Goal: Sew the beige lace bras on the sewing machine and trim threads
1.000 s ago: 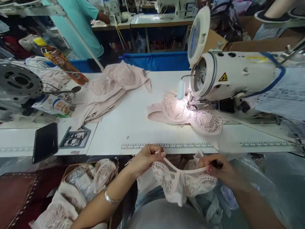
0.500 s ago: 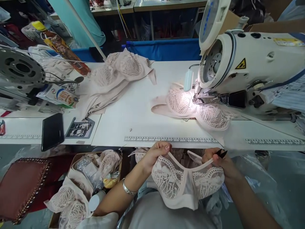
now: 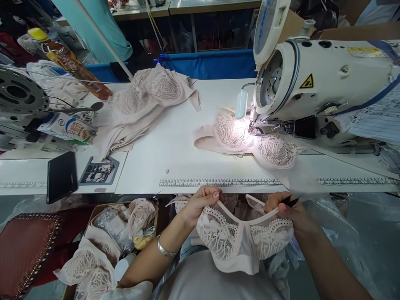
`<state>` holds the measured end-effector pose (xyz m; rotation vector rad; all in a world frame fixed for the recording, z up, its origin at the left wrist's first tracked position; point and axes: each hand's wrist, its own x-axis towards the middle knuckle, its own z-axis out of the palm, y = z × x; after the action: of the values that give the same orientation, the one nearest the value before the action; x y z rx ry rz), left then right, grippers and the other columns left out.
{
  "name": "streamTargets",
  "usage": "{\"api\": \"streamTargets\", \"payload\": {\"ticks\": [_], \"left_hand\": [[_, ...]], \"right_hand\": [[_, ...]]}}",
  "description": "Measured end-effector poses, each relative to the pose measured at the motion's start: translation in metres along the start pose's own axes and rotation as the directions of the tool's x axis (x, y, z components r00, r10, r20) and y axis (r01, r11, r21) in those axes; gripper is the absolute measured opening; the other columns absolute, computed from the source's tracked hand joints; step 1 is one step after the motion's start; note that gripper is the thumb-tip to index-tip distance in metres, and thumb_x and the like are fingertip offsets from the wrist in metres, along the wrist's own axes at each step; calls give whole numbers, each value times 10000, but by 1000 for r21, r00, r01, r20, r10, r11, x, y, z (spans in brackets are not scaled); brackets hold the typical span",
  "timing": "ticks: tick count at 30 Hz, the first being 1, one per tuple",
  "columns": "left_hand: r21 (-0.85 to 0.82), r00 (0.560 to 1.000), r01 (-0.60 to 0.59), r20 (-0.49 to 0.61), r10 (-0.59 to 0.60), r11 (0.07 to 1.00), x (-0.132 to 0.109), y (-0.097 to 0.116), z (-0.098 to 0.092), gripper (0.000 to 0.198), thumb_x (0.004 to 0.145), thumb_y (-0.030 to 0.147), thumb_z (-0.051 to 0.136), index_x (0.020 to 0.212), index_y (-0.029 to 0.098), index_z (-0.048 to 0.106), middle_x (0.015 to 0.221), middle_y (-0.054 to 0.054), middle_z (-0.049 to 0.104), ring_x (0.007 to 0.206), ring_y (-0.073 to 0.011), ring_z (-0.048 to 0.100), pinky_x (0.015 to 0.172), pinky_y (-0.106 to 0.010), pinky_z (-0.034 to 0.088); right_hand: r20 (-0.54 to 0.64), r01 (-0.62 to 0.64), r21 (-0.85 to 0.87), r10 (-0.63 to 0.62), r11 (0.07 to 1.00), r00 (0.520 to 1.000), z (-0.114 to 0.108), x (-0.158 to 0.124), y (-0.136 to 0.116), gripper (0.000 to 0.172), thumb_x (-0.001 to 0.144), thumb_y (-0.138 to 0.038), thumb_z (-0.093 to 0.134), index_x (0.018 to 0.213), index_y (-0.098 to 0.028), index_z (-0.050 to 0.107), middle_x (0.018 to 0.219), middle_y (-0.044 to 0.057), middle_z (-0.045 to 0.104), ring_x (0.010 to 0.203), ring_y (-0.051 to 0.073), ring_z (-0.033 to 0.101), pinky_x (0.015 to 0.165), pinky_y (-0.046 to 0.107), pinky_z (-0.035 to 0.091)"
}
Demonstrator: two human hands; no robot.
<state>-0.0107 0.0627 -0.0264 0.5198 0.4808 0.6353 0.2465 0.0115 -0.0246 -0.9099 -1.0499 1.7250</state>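
As your left hand (image 3: 201, 202) and right hand (image 3: 286, 211) pinch the lace bra (image 3: 242, 241) taut so its cups hang spread, the right also grips snips (image 3: 292, 201)

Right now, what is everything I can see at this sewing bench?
table: one, white, centre
sewing machine: one, white, on the table's right
second lace bra: one, pale pink, under the sewing machine's needle
held lace bra: one, pale pink, at the table's front edge
thread snips: one, black, in the right hand
bra pile: one, pale pink, table's far left
phone: one, black, table's left edge
drink carton: one, white, behind the phone
cardboard box: one, brown, below the table, holding bras
bracelet: one, silver, left wrist
left hand: one, bare, gripping one strap
right hand: one, bare, gripping other strap and snips
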Motion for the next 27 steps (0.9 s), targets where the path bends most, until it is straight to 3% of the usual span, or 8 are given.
{"api": "streamTargets", "payload": {"ticks": [10, 27], "left_hand": [[51, 1000, 1, 12, -2, 999, 2, 2, 2, 715, 680, 508, 870, 497, 196, 253, 448, 88, 265, 393, -21, 182, 395, -186, 155], [114, 999, 12, 30, -16, 993, 4, 3, -1, 685, 701, 526, 842, 499, 207, 271, 434, 89, 248, 385, -30, 172, 399, -206, 132]], "right_hand": [[35, -1, -44, 3, 999, 999, -6, 0, 1, 479, 850, -587, 721, 592, -192, 640, 531, -21, 437, 443, 102, 349, 433, 276, 234], [16, -72, -128, 74, 989, 997, -7, -1, -6, 570, 842, -659, 676, 539, -210, 496, 514, -17, 395, 471, 125, 330, 465, 294, 208]]}}
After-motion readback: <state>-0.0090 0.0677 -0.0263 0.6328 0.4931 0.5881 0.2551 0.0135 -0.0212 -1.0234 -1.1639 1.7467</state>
